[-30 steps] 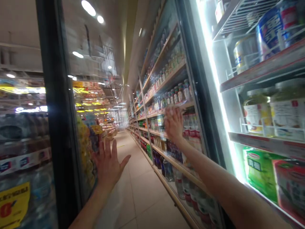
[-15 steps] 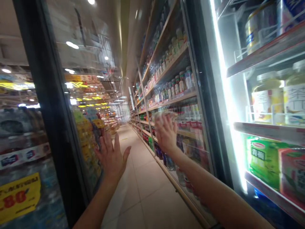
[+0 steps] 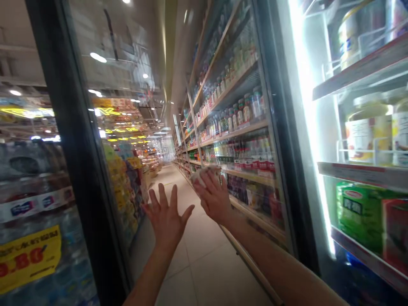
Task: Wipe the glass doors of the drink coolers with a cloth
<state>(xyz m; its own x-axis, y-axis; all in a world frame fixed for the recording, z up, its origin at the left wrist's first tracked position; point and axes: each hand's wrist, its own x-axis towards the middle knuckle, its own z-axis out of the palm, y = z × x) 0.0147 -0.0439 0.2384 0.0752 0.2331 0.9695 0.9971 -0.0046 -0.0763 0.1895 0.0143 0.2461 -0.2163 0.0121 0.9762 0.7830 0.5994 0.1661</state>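
My left hand (image 3: 167, 216) is raised in the aisle with its fingers spread, holding nothing, just right of the open glass door (image 3: 105, 140) with its black frame. My right hand (image 3: 213, 200) is beside it, fingers laid over a pale cloth-like wad (image 3: 206, 172), close in front of the glass door (image 3: 251, 127) of the drinks cabinet. Whether the wad touches that glass I cannot tell.
An open lit cooler on the right holds yellow-labelled bottles (image 3: 366, 131) and green packs (image 3: 353, 210) on shelves. A black door post (image 3: 288, 170) stands between it and the drinks shelves. A tiled aisle floor (image 3: 207, 263) runs ahead. A yellow price sign (image 3: 30, 257) shows at lower left.
My right hand has come down and left along the drinks cabinet glass. My left hand has moved right, away from the open door, fingers still spread.
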